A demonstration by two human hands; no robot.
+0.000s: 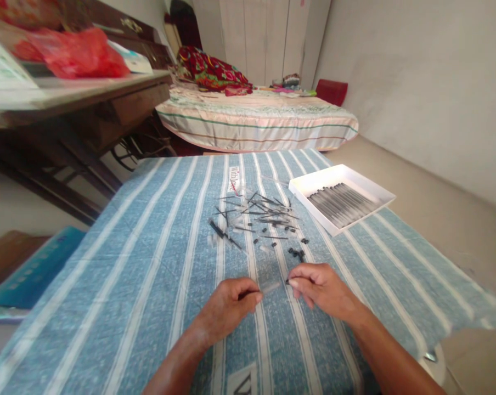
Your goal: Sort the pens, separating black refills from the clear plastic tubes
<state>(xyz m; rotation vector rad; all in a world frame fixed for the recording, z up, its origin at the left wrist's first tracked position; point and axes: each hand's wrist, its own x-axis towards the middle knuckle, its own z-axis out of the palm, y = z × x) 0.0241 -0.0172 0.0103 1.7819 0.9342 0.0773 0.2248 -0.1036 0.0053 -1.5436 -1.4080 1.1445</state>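
My left hand [236, 302] pinches a clear plastic tube [271, 287] that points right, toward my other hand. Between the thumb and forefinger of my right hand [320, 288] is a small black cap [288, 281], a short gap away from the tube's end. Just beyond the right hand sits a little cluster of black caps [297, 254]. Farther out lie several thin black sticks [268, 206], loose caps and clear pieces, scattered on the striped cloth. A thicker black piece [216, 228] rests at the left of this scatter.
A white box [341, 227] holding a row of dark-filled tubes [342, 203] stands at the right. Blue striped cloth [149, 247] covers the table. On the left is a wooden desk [141, 88] with a red plastic bag [81, 55]; a bed [264, 118] stands beyond.
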